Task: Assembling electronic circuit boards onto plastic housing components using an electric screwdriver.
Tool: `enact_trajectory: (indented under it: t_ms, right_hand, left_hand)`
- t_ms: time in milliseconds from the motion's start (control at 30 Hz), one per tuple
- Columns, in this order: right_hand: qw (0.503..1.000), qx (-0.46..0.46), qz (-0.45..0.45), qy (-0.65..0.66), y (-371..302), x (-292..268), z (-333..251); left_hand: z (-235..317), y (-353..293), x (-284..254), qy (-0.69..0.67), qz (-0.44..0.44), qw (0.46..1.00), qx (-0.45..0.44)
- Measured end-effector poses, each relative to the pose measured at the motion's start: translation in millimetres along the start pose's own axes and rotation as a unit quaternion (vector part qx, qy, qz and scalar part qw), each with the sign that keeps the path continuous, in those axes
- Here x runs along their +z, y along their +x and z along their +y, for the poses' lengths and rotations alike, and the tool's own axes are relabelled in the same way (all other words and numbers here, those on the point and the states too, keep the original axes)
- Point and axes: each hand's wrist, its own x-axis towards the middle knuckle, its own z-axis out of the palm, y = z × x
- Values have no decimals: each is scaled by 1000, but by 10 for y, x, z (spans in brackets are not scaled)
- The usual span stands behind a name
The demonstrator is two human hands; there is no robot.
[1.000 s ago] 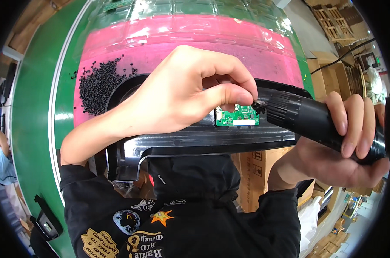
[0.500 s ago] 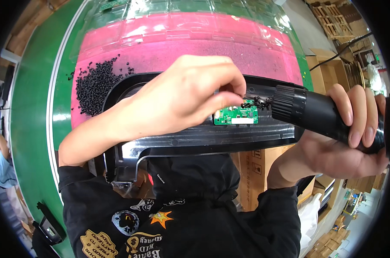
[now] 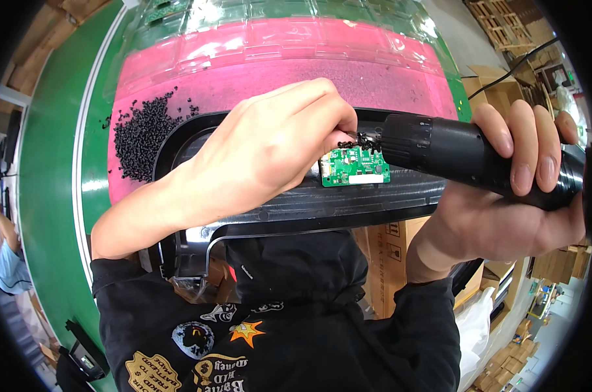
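Observation:
My right hand (image 3: 498, 219) is wrapped round a black electric screwdriver (image 3: 465, 153), its grip lying nearly level and its nose pointing left. Small black screws (image 3: 369, 143) cling in a bunch at the driver's tip. Thumb and fingers of my left hand (image 3: 263, 140) are pinched together at the near end of that bunch, against the screws; exactly how many they hold is hidden. Just below the screws lies a green circuit board (image 3: 358, 167) with a white strip. It rests inside a long black plastic housing (image 3: 296, 212), partly covered by my left hand and forearm.
A heap of black screws (image 3: 142, 140) lies to the left on a pink mat (image 3: 296, 73). Clear plastic trays (image 3: 283, 32) stand across the far side. Cardboard boxes (image 3: 381, 261) are below the housing. Another person's arm (image 3: 7, 228) shows at far left.
The screwdriver and my right hand have moved left, bringing the screw bunch over the upper edge of the circuit board. My left hand has shifted slightly left, still pinching.

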Motion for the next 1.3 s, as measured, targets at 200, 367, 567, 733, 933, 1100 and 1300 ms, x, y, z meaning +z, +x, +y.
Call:
enact_trajectory:
  t_ms: [200,367,567,733,933,1100,1300]
  right_hand:
    - [999,-6,-2,-47,-10,-52,5]
    - [989,46,-3,141,-34,-19,105]
    - [996,37,-78,1,49,-209,112]
    - [984,57,-147,-87,51,-359,-28]
    - [979,83,-53,-178,136,-593,-40]
    - [967,85,-21,-238,146,-691,37]
    - [963,93,-28,-251,148,-765,71]
  left_hand:
    - [49,31,-30,77,43,996,25]
    - [6,27,1,102,54,992,58]
    - [11,44,18,146,44,986,71]
    - [46,31,-18,125,3,990,59]
    - [-107,-9,46,50,-38,998,32]
    - [-150,-34,94,-26,-138,990,11]
    - [-194,-29,109,-41,-176,983,40]
